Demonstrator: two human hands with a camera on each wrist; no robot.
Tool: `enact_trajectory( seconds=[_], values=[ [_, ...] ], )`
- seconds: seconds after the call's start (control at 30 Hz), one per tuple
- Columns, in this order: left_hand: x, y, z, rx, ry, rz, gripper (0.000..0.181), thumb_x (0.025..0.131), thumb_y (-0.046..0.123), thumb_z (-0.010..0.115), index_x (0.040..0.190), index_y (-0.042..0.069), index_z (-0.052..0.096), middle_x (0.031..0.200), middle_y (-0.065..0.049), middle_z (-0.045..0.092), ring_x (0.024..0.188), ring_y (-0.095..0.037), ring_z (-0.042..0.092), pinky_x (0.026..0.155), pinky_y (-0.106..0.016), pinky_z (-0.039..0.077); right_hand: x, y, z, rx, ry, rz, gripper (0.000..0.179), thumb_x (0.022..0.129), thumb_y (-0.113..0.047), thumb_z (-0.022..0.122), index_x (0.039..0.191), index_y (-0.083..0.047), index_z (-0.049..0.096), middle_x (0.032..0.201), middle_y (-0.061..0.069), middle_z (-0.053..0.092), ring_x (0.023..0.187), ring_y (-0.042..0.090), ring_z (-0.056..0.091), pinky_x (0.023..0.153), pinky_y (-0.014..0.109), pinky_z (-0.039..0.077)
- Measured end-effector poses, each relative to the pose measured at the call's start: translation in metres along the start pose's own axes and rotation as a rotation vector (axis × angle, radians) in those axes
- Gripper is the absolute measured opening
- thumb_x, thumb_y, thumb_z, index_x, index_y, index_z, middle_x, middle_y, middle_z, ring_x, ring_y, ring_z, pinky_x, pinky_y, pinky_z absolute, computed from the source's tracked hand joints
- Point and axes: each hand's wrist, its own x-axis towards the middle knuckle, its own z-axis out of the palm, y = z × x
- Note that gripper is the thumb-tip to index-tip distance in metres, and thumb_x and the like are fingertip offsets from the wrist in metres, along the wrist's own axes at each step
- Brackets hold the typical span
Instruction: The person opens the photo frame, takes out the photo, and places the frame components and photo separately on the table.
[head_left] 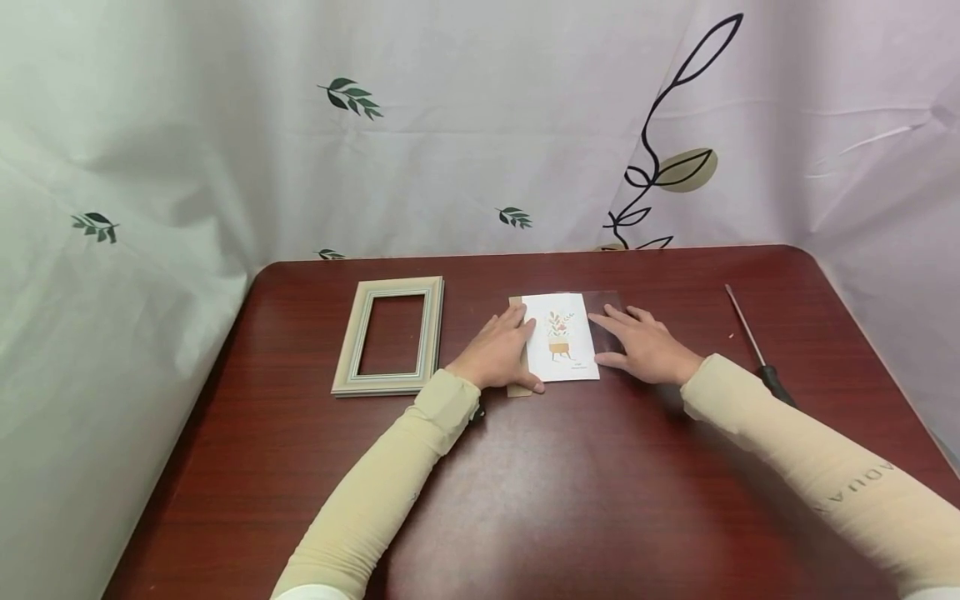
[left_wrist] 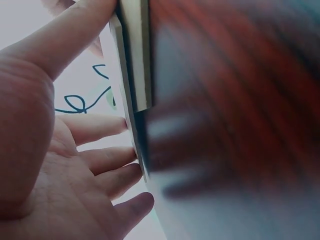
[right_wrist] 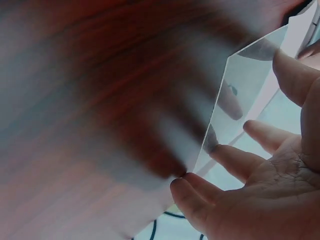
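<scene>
A white picture card (head_left: 562, 367) printed with a potted plant lies mid-table. Brown board (head_left: 519, 391) shows from under its left side, and a clear sheet (head_left: 607, 302) sticks out past its right side. My left hand (head_left: 495, 352) rests at the left edge, thumb near the bottom corner, fingers spread toward the top. In the left wrist view its fingertips touch the edge of a thin stacked panel (left_wrist: 138, 60). With fingers spread, my right hand (head_left: 651, 343) touches the clear sheet, whose straight edges show in the right wrist view.
To the left lies a cream picture frame (head_left: 347, 346), the dark red tabletop (head_left: 397, 333) showing through its opening. A screwdriver (head_left: 772, 382) with a black handle lies at the right, close to my right forearm. A pale curtain (head_left: 450, 125) with leaf prints hangs behind the table.
</scene>
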Motion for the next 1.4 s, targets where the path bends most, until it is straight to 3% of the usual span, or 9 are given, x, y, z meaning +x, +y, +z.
enact_trajectory(
  seconds=[1.03,1.4],
  values=[
    [0.002,0.000,-0.003,0.002,-0.024,-0.014,0.113,0.068,0.051,0.091,0.153,-0.003,0.038,0.164,-0.022,0.020,0.153,-0.030,0.015,0.122,-0.046,0.016,-0.034,0.055,-0.027,-0.071,-0.037,0.072,0.068,0.093,-0.029,0.072,0.149,-0.002,0.044,0.154,0.037,0.027,0.135,0.066,0.021,0.100,0.078,0.026],
    [0.004,0.000,-0.002,0.003,-0.030,-0.016,0.114,0.068,0.051,0.091,0.153,-0.002,0.037,0.164,-0.022,0.020,0.154,-0.029,0.014,0.123,-0.046,0.015,-0.036,0.056,-0.029,-0.051,-0.035,0.051,0.067,0.092,-0.021,0.074,0.147,0.003,0.044,0.152,0.040,0.027,0.136,0.064,0.020,0.105,0.075,0.023]
  ],
)
